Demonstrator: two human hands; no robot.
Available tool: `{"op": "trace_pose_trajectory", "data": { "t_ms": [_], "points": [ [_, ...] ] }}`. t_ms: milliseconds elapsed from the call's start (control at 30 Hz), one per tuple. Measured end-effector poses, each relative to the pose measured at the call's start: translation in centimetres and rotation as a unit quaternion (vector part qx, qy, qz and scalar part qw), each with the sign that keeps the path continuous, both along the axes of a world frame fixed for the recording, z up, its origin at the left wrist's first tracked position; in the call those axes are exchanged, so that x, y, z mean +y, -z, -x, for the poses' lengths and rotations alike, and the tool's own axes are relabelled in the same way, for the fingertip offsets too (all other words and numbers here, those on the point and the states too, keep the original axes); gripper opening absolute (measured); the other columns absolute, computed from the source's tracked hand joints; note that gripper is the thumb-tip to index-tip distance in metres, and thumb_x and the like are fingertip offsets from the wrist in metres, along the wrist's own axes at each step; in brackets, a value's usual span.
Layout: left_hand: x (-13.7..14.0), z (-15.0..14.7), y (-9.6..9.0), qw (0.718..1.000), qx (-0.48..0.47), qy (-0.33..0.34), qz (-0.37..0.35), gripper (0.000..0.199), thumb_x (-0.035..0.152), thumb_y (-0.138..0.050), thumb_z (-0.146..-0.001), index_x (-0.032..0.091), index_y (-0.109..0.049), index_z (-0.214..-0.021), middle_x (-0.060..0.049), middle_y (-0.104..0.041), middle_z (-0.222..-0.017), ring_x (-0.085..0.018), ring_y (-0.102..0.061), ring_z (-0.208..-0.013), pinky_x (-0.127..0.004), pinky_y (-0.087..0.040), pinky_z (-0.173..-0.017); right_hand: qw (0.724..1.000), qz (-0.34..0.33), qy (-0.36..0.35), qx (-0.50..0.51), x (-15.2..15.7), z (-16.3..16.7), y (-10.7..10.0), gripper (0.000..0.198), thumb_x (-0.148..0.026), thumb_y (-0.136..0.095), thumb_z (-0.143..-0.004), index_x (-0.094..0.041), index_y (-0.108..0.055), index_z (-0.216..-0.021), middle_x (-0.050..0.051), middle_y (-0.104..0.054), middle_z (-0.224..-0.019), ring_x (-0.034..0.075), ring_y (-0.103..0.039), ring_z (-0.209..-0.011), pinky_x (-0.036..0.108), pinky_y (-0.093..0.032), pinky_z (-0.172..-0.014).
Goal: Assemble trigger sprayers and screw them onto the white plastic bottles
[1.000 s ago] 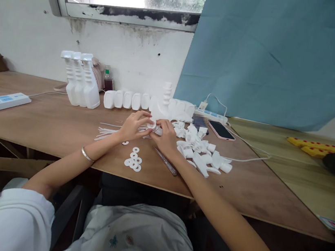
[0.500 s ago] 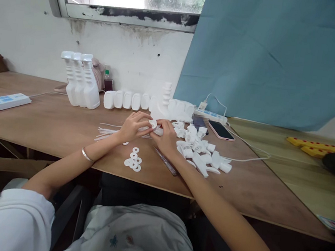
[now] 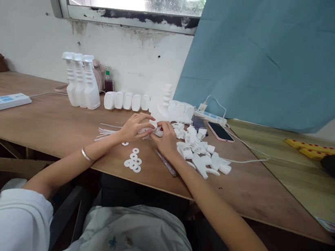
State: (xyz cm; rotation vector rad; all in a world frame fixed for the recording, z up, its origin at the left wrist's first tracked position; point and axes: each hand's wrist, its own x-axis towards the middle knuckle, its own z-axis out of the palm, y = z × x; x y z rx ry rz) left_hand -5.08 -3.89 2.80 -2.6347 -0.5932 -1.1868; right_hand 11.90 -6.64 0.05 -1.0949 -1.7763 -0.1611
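Note:
My left hand (image 3: 136,129) and my right hand (image 3: 166,137) meet over the table, fingertips closed on a white plastic spray head (image 3: 154,124). Its round collar end shows between them; the fingers cover much of the rest. Several flat white ring washers (image 3: 134,162) lie in a loose cluster nearer the table's front edge, and a single washer (image 3: 125,144) rests under my left wrist. Thin white tubes (image 3: 105,132) lie left of my left hand. To the right of my right hand is a pile of white trigger spray heads (image 3: 201,159). A slim pointed tool (image 3: 165,163) lies beside my right wrist.
White bottles (image 3: 88,86) stand at the back left, and more bottles (image 3: 127,101) lie in a row by the wall. A phone (image 3: 220,131), a cable (image 3: 246,158) and a power strip (image 3: 210,116) sit at the right. Another power strip (image 3: 0,103) lies far left.
Both hands stay in nearly the same place. The fingers have shifted slightly on the spray head, and its round end is turned a little. The other things lie as before.

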Motion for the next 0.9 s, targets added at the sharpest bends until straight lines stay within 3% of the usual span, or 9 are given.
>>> {"op": "trace_pose_trajectory", "data": {
  "t_ms": [100, 167, 200, 267, 333, 400, 600, 767, 900],
  "points": [
    [0.9, 1.4, -1.0, 0.995, -0.056, -0.010, 0.084, 0.028, 0.033, -0.045, -0.085, 0.015, -0.056, -0.104, -0.011, -0.059, -0.103, -0.018, -0.054, -0.093, -0.030, -0.041, -0.082, 1.000, 0.009, 0.007, 0.017, -0.3, 0.2, -0.4, 0.014, -0.029, -0.056, -0.074, -0.020, -0.050, -0.083, 0.005, -0.057, -0.085, 0.020, -0.052, -0.080, 0.032, -0.043, -0.074],
    [2.0, 3.1, -1.6, 0.984, 0.001, -0.059, 0.167, 0.031, 0.039, -0.050, -0.081, 0.014, -0.058, -0.097, -0.008, -0.061, -0.092, -0.016, -0.055, -0.080, -0.027, -0.042, -0.073, 0.999, 0.027, -0.001, 0.020, -0.4, 0.3, -0.4, 0.014, -0.031, -0.056, -0.074, -0.021, -0.049, -0.082, 0.004, -0.057, -0.084, 0.019, -0.053, -0.078, 0.030, -0.043, -0.072],
    [2.7, 3.9, -1.8, 0.969, 0.069, -0.087, 0.219, 0.032, 0.043, -0.055, -0.076, 0.015, -0.060, -0.090, -0.006, -0.062, -0.086, -0.016, -0.055, -0.075, -0.026, -0.041, -0.069, 0.999, 0.041, -0.006, 0.018, -0.4, 0.4, -0.3, 0.015, -0.032, -0.056, -0.074, -0.021, -0.049, -0.081, 0.004, -0.057, -0.083, 0.018, -0.054, -0.076, 0.030, -0.043, -0.071],
    [4.0, 5.6, -1.9, 0.911, 0.209, -0.137, 0.328, 0.037, 0.049, -0.064, -0.065, 0.016, -0.064, -0.081, -0.003, -0.063, -0.077, -0.015, -0.055, -0.067, -0.023, -0.039, -0.061, 0.997, 0.070, -0.015, 0.009, -0.3, 0.4, -0.1, 0.017, -0.034, -0.056, -0.074, -0.021, -0.049, -0.081, 0.003, -0.057, -0.081, 0.017, -0.054, -0.073, 0.029, -0.043, -0.068],
    [5.0, 6.8, -1.7, 0.859, 0.285, -0.162, 0.394, 0.040, 0.050, -0.070, -0.057, 0.017, -0.066, -0.078, -0.002, -0.065, -0.075, -0.015, -0.055, -0.066, -0.022, -0.037, -0.058, 0.995, 0.093, -0.021, -0.008, -0.3, 0.4, 0.1, 0.018, -0.037, -0.055, -0.074, -0.021, -0.049, -0.081, 0.002, -0.057, -0.081, 0.017, -0.054, -0.071, 0.028, -0.042, -0.066],
    [5.5, 7.3, -1.5, 0.843, 0.299, -0.163, 0.417, 0.036, 0.047, -0.071, -0.055, 0.017, -0.068, -0.076, -0.002, -0.066, -0.074, -0.015, -0.056, -0.067, -0.021, -0.036, -0.057, 0.993, 0.111, -0.028, -0.026, -0.4, 0.4, 0.2, 0.020, -0.038, -0.055, -0.075, -0.021, -0.049, -0.082, 0.002, -0.057, -0.081, 0.017, -0.054, -0.070, 0.028, -0.041, -0.064],
    [5.2, 7.3, -2.0, 0.858, 0.251, -0.153, 0.421, 0.022, 0.036, -0.069, -0.059, 0.016, -0.069, -0.070, -0.002, -0.066, -0.067, -0.015, -0.057, -0.064, -0.021, -0.037, -0.057, 0.986, 0.149, -0.045, -0.053, -0.9, 0.6, 0.1, 0.023, -0.040, -0.055, -0.075, -0.021, -0.048, -0.084, 0.002, -0.058, -0.082, 0.016, -0.055, -0.070, 0.027, -0.041, -0.064],
    [5.2, 7.5, -2.1, 0.837, 0.266, -0.170, 0.447, 0.019, 0.031, -0.072, -0.053, 0.018, -0.069, -0.067, 0.000, -0.065, -0.064, -0.014, -0.055, -0.062, -0.021, -0.036, -0.056, 0.980, 0.174, -0.055, -0.078, -0.9, 0.7, 0.2, 0.023, -0.040, -0.055, -0.076, -0.020, -0.048, -0.086, 0.002, -0.059, -0.082, 0.017, -0.056, -0.072, 0.028, -0.040, -0.064],
    [5.1, 7.6, -2.3, 0.847, 0.260, -0.170, 0.432, 0.016, 0.030, -0.068, -0.058, 0.016, -0.068, -0.065, -0.002, -0.065, -0.064, -0.015, -0.057, -0.063, -0.022, -0.037, -0.056, 0.976, 0.191, -0.063, -0.087, -0.7, 0.6, 0.4, 0.024, -0.042, -0.052, -0.078, -0.020, -0.048, -0.087, 0.002, -0.058, -0.081, 0.018, -0.056, -0.072, 0.028, -0.040, -0.063]
  ]
}}
